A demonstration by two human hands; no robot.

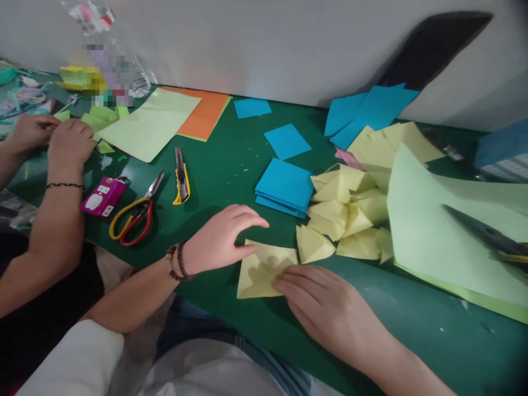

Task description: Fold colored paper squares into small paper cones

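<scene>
A creased pale yellow paper square (262, 269) lies near the front edge of the green table. My left hand (223, 236), with dark beaded bracelets at the wrist, hovers at its upper left, thumb and fingers apart and holding nothing. The fingers of my right hand (319, 300) are pressed together on the square's lower right part. Just beyond the right hand sits a heap of folded pale yellow pieces (348, 214). A stack of blue squares (284, 184) is left of that heap.
Red-and-yellow scissors (138, 212), a yellow cutter (180, 179) and a magenta box (104, 196) lie to the left. Another person's hands (70, 137) work at far left. Green sheets (454, 236) with a dark blade on top cover the right side. A wall (247, 49) stands behind.
</scene>
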